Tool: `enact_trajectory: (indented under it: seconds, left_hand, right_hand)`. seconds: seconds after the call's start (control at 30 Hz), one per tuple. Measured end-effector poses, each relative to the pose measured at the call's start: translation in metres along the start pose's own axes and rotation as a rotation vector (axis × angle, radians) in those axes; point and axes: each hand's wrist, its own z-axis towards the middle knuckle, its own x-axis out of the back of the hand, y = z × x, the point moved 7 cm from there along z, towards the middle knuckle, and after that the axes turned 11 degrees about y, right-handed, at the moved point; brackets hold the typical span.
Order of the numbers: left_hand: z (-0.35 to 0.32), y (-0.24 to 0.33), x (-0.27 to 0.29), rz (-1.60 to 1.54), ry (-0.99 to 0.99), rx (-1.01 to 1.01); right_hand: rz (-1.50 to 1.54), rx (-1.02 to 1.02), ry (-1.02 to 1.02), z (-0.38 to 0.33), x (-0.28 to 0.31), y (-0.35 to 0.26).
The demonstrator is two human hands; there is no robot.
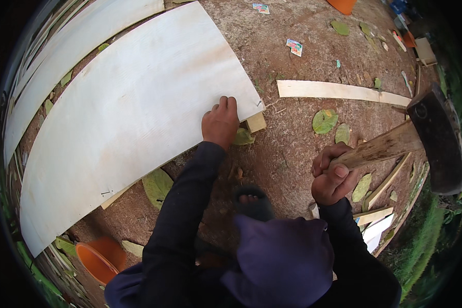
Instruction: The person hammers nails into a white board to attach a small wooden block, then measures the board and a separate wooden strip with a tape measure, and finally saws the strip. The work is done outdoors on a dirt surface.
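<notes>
A broad, pale wooden sheet (133, 87) lies across the left and middle of the view, raised on wooden strips. My left hand (221, 122) rests on it by the near right edge, fingers curled together; the fingertips and whatever they may hold are hidden. A nail (259, 103) stands tilted at the sheet's right corner, and bent-looking nails (106, 193) show near its lower edge. On the right, my right hand (335, 173) is wrapped round the wooden handle of a hatchet (387, 145). Its dark metal head is raised, away from the sheet.
A wood strip (339, 91) lies on the brown ground ahead, with large leaves (325, 121) scattered about. An orange bucket (101, 259) sits at lower left. More sheets (82, 38) lie at far left. Offcuts (374, 215) lie on the right, and my sandalled foot (252, 201) stands below.
</notes>
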Motion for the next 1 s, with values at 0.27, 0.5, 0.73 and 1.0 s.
enact_trajectory:
  seconds: [0.27, 0.5, 0.73, 1.0]
  left_hand:
    - [-0.004, -0.002, 0.0, 0.018, -0.014, -0.003]
    - [0.003, 0.007, 0.001, -0.073, 0.012, -0.006]
    - [-0.004, -0.007, 0.003, -0.018, -0.012, -0.004]
    - [-0.001, 0.013, -0.006, -0.06, -0.02, -0.015]
  right_hand:
    - [-0.459, -0.152, -0.203, -0.016, -0.019, 0.034]
    - [-0.147, 0.062, 0.087, -0.012, -0.012, 0.036]
    - [-0.184, -0.193, 0.022, 0.015, -0.007, 0.009]
    - [-0.711, -0.264, -0.324, -0.071, -0.027, 0.151]
